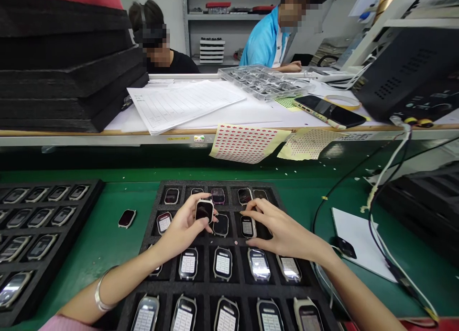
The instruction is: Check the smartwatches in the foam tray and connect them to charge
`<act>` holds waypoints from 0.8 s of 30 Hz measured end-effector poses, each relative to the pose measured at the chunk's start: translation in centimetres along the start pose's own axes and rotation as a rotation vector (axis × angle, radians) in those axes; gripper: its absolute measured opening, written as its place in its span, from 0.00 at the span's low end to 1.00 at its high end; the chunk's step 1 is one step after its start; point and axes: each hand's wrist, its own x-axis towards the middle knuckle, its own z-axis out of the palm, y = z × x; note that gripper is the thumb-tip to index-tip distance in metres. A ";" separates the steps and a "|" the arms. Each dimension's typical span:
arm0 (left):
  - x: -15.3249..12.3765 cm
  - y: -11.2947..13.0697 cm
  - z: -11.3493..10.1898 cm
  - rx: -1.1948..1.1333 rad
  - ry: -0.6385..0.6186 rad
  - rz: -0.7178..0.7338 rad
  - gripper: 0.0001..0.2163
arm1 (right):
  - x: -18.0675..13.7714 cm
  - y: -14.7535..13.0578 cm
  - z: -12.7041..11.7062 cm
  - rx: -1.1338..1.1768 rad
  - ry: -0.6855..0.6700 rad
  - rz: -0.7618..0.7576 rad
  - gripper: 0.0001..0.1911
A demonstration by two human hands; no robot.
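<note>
My left hand (191,218) holds a smartwatch body (204,211) with a dark screen, gripped at its edges above the foam tray (168,242). At the tray's second row from the back, my right hand (270,223) has finger and thumb closed around another smartwatch (247,227), whose screen is lit. Just below my left hand lies a dark-screened watch (221,225) in its compartment. Several watches with lit white screens, such as the middle one (223,263), fill the nearer rows. Those in the back row have dark screens.
A second foam tray (96,190) of watches lies left, with a loose watch (127,218) beside it. Cables (373,202) hang at the right near a white pad (358,240). Papers (186,106) and a phone (328,111) lie on the shelf. Two people sit beyond.
</note>
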 end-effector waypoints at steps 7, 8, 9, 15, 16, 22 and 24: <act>-0.2 0.3 0.2 0.163 0.021 -0.044 0.18 | 3.0 -2.5 1.4 -0.192 -0.039 -0.199 0.10; -0.3 0.4 0.1 0.213 0.042 -0.033 0.17 | 3.7 -3.0 2.2 -0.221 -0.053 -0.182 0.09; -0.3 0.4 0.1 0.266 0.068 -0.019 0.16 | 4.3 -3.5 2.9 -0.245 -0.053 -0.148 0.07; -0.7 0.6 0.1 0.430 0.100 0.030 0.13 | 5.7 -5.0 4.2 -0.206 0.005 0.020 0.06; -0.7 0.7 0.0 0.453 0.094 0.041 0.13 | 5.6 -5.1 3.8 -0.154 0.007 0.003 0.05; -0.7 0.5 -0.1 0.475 0.149 0.113 0.15 | 5.8 -5.0 1.3 0.630 0.152 0.041 0.06; -0.6 0.2 -0.2 0.457 0.171 0.111 0.17 | 5.8 -4.8 0.8 0.824 0.211 0.134 0.10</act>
